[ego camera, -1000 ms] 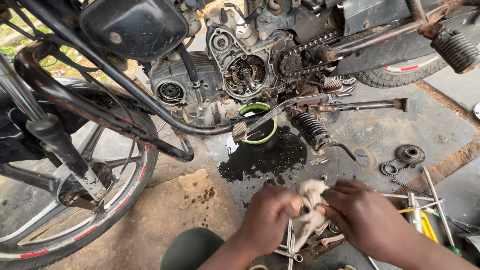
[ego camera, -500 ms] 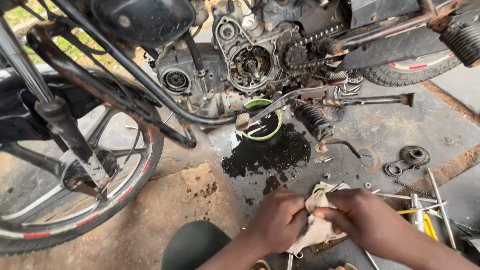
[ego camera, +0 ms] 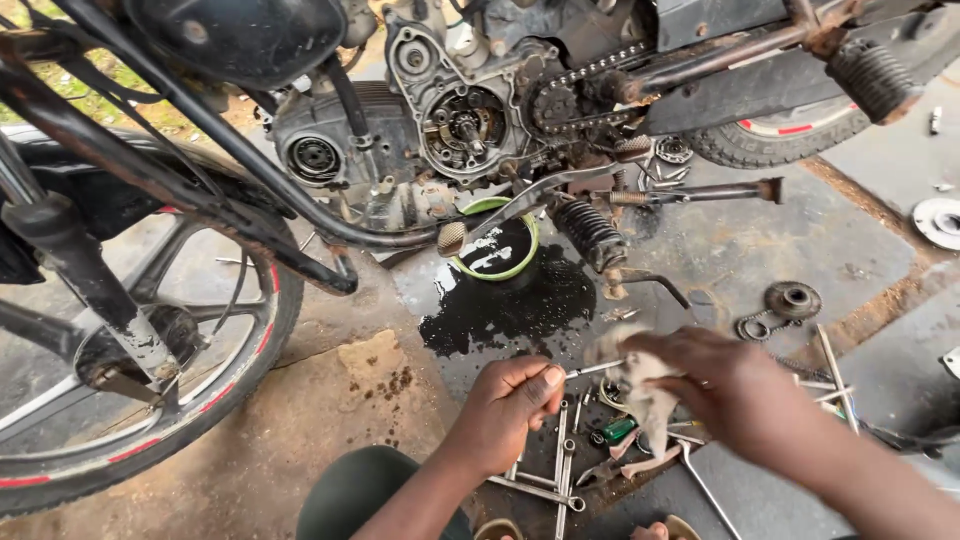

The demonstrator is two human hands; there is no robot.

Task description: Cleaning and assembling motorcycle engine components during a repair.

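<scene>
The left hand (ego camera: 510,405) now pinches one end of a thin metal rod (ego camera: 592,369) between thumb and fingers, closed tight on it. The right hand (ego camera: 735,390) is closed around a dirty rag (ego camera: 645,395), and the rag is wrapped over the rod's other end. Half a second ago both hands were bunched together in the rag and no rod showed; now they have drawn apart, and a bare, shiny length of rod lies open between them. That reads as a wiping stroke: the rag is being pulled along the rod, and the exposed part looks clean. The rag's edge is blurred, so it seems to be moving.

Take the oil pan (ego camera: 497,247), the green-rimmed bowl of black oil, as the landmark. The rod and both hands are below it, just past the lower edge of the dark oil spill (ego camera: 510,305) that spreads from the pan. Under the hands, farther below the pan, lie spanners (ego camera: 560,470) and other loose tools on the floor. To the lower right of the pan sits a sprocket (ego camera: 792,299) with a short chain. Directly above the pan hangs the engine (ego camera: 463,125) with its side cover off. Far left of the pan stands the front wheel (ego camera: 150,370).
</scene>
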